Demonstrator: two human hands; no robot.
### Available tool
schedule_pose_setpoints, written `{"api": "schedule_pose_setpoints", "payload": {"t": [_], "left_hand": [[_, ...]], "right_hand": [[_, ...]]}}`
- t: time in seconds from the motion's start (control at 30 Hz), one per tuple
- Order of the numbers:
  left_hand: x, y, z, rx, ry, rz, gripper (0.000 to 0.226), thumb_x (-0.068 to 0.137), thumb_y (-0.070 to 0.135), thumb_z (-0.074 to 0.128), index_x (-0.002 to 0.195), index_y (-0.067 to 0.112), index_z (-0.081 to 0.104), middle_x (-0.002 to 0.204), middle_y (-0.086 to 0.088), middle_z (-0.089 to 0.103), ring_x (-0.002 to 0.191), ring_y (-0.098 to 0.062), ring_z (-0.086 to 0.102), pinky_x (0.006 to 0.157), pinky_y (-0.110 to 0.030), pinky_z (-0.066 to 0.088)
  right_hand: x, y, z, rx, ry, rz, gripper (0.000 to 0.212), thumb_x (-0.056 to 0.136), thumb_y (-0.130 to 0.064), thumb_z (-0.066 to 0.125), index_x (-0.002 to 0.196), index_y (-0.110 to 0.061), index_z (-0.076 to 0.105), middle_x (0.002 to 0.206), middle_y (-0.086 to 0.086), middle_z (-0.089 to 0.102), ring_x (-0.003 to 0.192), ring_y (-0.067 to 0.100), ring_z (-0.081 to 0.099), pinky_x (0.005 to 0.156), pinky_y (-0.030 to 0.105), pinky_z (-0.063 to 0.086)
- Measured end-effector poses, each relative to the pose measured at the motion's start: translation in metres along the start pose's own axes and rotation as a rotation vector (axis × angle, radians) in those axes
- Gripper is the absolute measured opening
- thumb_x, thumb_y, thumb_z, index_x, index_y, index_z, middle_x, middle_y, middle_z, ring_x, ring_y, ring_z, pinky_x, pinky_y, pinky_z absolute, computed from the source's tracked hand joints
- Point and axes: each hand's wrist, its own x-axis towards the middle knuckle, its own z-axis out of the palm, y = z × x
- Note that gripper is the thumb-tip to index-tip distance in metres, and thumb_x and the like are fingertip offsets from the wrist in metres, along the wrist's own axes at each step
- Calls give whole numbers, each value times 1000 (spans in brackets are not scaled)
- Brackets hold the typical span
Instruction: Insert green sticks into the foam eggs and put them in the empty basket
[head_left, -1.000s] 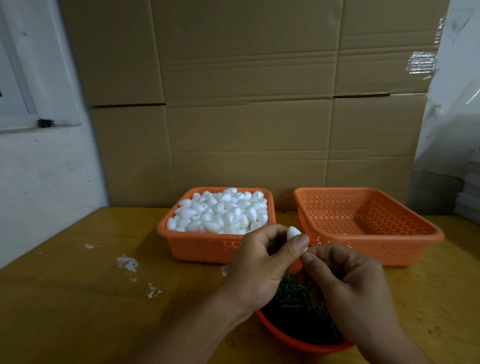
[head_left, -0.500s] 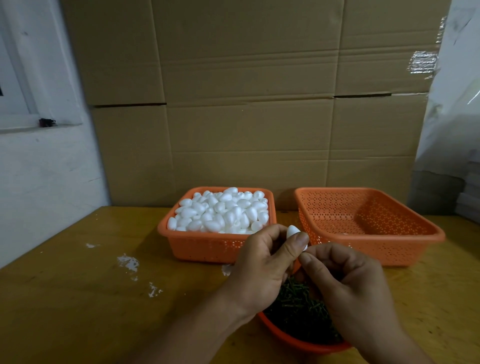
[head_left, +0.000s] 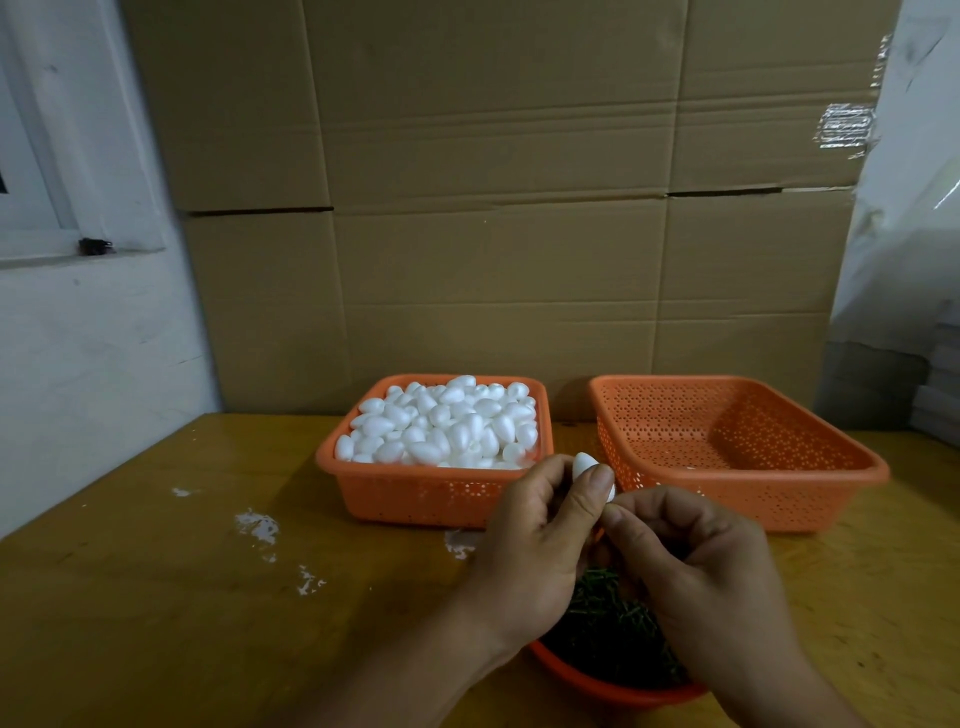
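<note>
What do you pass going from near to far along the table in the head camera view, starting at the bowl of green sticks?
Bowl of green sticks → left hand pinching a foam egg → basket of foam eggs and empty basket, side by side → cardboard boxes.

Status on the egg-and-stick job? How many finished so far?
Done: no finished eggs that I can see; the right basket looks empty. In hand: the left hand pinches one foam egg while the right hand works at its lower end; the stick itself is hidden. Left: the full basket of eggs and the bowl of green sticks.
</note>
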Motion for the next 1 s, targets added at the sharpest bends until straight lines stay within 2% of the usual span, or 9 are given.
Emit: {"api": "schedule_pose_setpoints", "payload": {"t": [0.17,0.33,0.4,0.53,0.6,0.7,0.77,0.87,1.0], "left_hand": [[-2,3,-1,-61,-38,-38,36,98,50,53,93,15,60,68,8,55,61,-4,55,53,-16,42],[-4,-1,1,-7,-5,-20,33,98,56,48,104,24,54,70,0,49,55,-7,45,50,-17,37],[-4,-4,1,20,-14,-22,27,97,55,50,96,29,56,67,4,48,55,-5,44,51,-16,38],[-4,-9,0,86,-53,-39,22,91,54,55,82,34,57,61,11,49,55,-3,43,54,-22,37],[-4,-10,1,119,-58,-41,26,90,54,56,74,33,56,59,11,48,55,-5,43,54,-27,37],[-5,-11,3,164,-57,-12,39,90,55,56,63,28,50,55,11,44,54,-5,41,54,-29,35],[-5,-10,4,182,-57,7,41,90,53,57,59,28,48,52,13,43,52,-2,40,53,-25,35],[-6,-9,3,188,-64,20,37,92,47,58,60,30,49,52,14,43,50,-1,40,52,-24,35],[-6,-8,2,218,-53,32,29,96,33,63,69,29,51,53,14,45,51,-1,42,53,-22,37]], "right_hand": [[2,-3,-3,-55,-2,11,16,88,0,66,74,-2,72,54,8,68,42,3,60,43,12,43],[25,-9,-26,-304,64,46,11,79,-30,71,72,-22,74,66,3,72,49,14,60,46,21,49],[46,-4,-41,-472,88,58,13,84,-31,71,72,-25,73,66,1,71,45,19,56,41,22,44],[103,22,-74,-801,98,119,16,90,-33,71,74,-30,70,63,-6,71,42,6,59,36,16,39],[127,36,-86,-932,46,220,18,88,-38,73,74,-26,72,61,-4,70,42,8,58,37,18,40],[149,55,-94,-1128,-94,399,48,83,-58,69,71,-11,73,54,-1,66,48,12,57,44,23,43],[161,67,-96,-1215,-169,474,50,88,-54,67,81,-6,73,68,5,69,60,15,62,55,25,50],[174,79,-95,-1290,-291,549,33,96,-39,62,100,-6,67,98,11,71,88,20,68,80,31,59],[179,73,-91,-1329,-330,630,19,98,-22,56,103,-6,65,99,12,67,89,21,65,71,27,53]]}}
